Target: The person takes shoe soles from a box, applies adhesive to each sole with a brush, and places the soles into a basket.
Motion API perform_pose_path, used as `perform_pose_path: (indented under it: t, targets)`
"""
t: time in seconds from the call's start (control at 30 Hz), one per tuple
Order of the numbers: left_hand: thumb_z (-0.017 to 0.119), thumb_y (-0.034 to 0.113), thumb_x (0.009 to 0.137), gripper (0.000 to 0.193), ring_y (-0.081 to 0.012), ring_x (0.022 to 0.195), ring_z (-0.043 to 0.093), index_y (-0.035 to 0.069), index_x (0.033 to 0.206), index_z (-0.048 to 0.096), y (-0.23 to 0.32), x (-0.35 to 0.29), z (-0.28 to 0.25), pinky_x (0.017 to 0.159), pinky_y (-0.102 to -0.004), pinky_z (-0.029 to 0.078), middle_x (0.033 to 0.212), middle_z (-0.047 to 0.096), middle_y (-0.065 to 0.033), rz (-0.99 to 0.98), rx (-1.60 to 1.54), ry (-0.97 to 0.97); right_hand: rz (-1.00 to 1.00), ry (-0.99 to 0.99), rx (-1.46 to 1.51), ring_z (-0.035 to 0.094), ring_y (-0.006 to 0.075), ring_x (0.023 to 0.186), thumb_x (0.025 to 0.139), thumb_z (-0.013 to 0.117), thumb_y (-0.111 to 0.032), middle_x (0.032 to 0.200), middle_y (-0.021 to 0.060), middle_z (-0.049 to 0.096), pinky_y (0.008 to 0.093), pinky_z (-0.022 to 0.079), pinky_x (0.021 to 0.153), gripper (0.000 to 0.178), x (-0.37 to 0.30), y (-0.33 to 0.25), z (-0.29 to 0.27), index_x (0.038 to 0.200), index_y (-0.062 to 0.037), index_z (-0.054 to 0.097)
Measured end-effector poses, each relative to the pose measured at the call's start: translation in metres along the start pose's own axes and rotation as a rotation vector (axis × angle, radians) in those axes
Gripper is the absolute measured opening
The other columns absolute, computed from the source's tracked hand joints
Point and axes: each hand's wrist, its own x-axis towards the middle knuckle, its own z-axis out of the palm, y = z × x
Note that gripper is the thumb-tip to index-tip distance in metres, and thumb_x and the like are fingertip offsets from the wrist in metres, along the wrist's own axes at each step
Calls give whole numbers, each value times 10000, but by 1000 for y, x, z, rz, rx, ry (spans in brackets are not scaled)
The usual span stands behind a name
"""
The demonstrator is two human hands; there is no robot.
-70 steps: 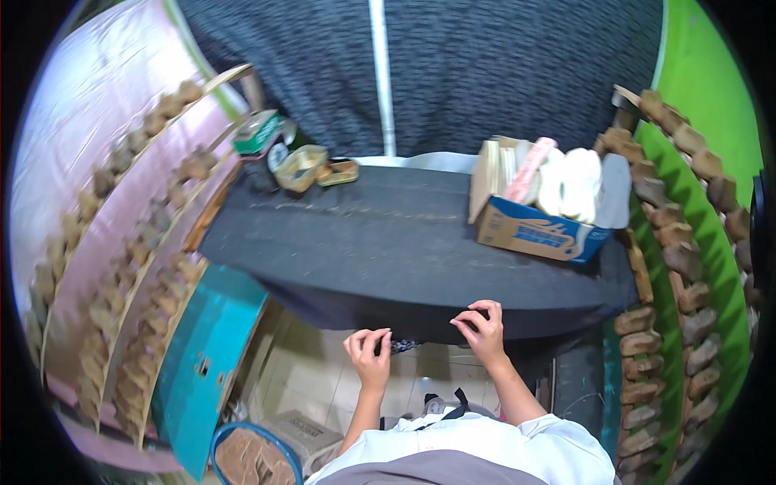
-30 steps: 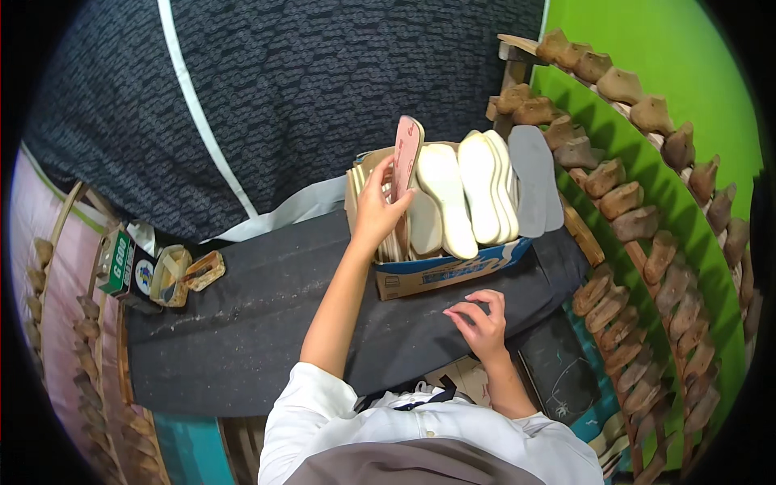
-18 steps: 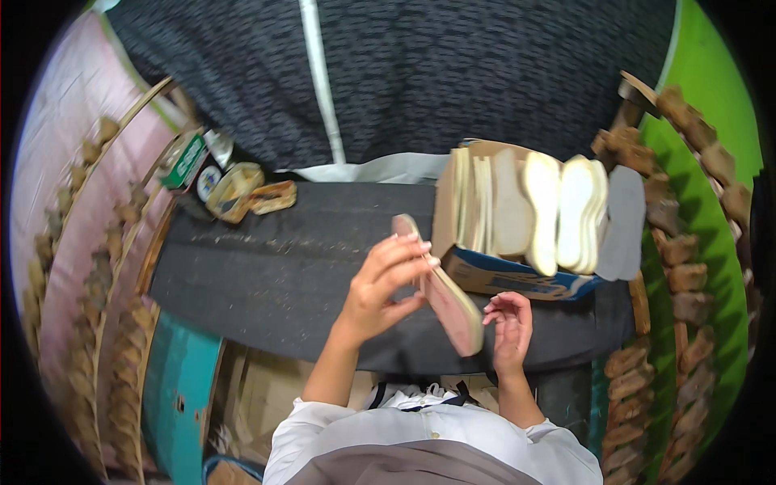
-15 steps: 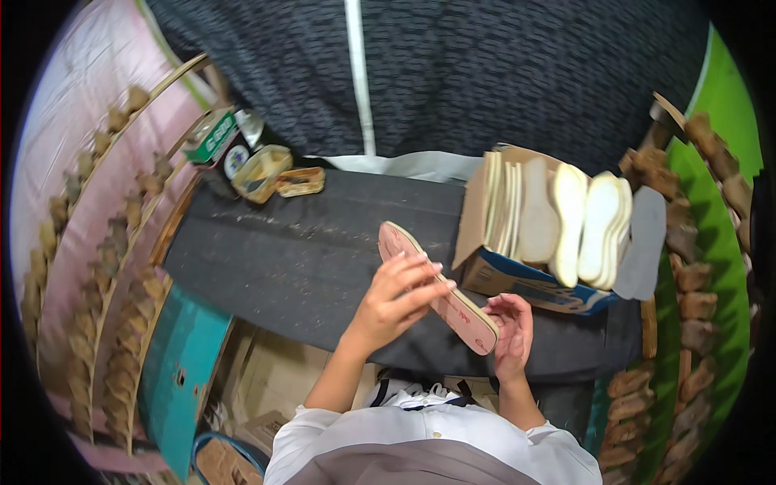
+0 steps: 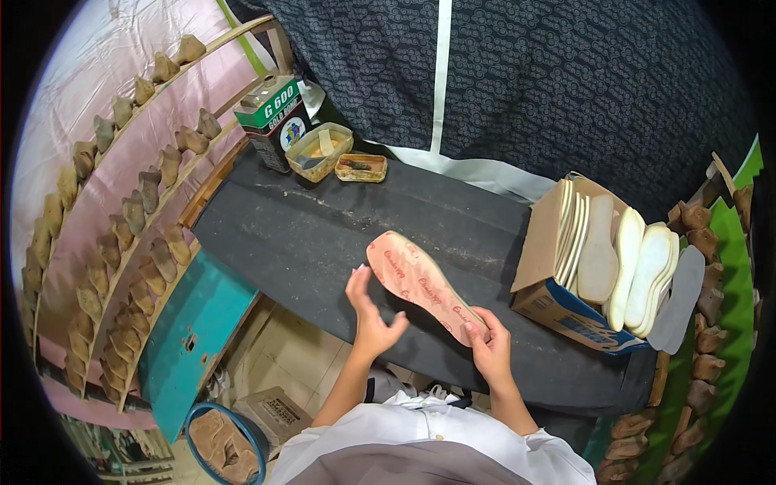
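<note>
A pinkish-tan insole (image 5: pixel 420 279) with red printing on its upper face is held over the dark table. My right hand (image 5: pixel 491 346) grips its narrower near end, thumb on top and fingers beneath. Beside the wide far end, my left hand (image 5: pixel 373 317) is open with thumb and fingers apart, and it appears to hold nothing. To the right, a cardboard box (image 5: pixel 540 283) contains several cream-white soles (image 5: pixel 647 271) standing on edge, with a grey sole (image 5: pixel 677 303) leaning at its right side.
The dark-covered table (image 5: pixel 307 234) carries a green-and-black can (image 5: pixel 275 121), a plastic tub (image 5: pixel 339 168) and a small shallow tray (image 5: pixel 361 176) at the far left. Racks of shoe lasts (image 5: pixel 149 190) flank both sides. A blue-rimmed bucket (image 5: pixel 257 428) stands on the floor at left.
The insole has turned so its printed face shows more. My left hand has let go and moved off it, while my right hand has closed on its near end. The view has shifted left.
</note>
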Motion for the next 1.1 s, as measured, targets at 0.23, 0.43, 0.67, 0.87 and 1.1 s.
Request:
perform_pose_path:
  t: [0.23,0.43,0.67,0.87,1.1]
  targets:
    - [505,80,822,755,-235,1307,253,160,1405,33,-37,29,-29,1077,-406,212,1404,241,-115,-542,-1342,-80,363,-55,378,570,86,823,857,609,-114,943,27,624,219,461,735,277,27,8,77,1104,0,560]
    - [393,-13,869,696,-352,1195,423,220,1409,20,-82,75,-68,972,-473,400,1394,266,-137,-666,-1386,-33,243,-208,-153,609,148,747,826,624,-147,898,85,645,252,474,687,261,70,8,150,1052,-24,587]
    - [396,-27,880,745,-380,1176,440,304,1400,-24,-148,127,-106,928,-516,430,1400,261,-133,-672,-1354,-56,-44,-75,-184,601,150,785,798,630,-85,898,102,612,265,484,694,300,156,-11,204,1083,-36,550]
    - [419,-68,869,790,-290,1214,415,315,1397,-27,-188,131,-105,937,-483,430,1384,294,-105,-768,-1444,-315,-306,222,-442,503,285,885,729,689,-96,1033,173,463,362,441,788,626,253,-13,244,1290,-133,415]
    - [421,-70,871,763,-259,1217,403,284,1393,-10,-185,127,-103,945,-452,427,1361,309,-99,-819,-1345,-285,-331,165,-729,512,299,910,713,702,-76,912,133,502,391,436,819,384,317,2,249,1080,-118,596]
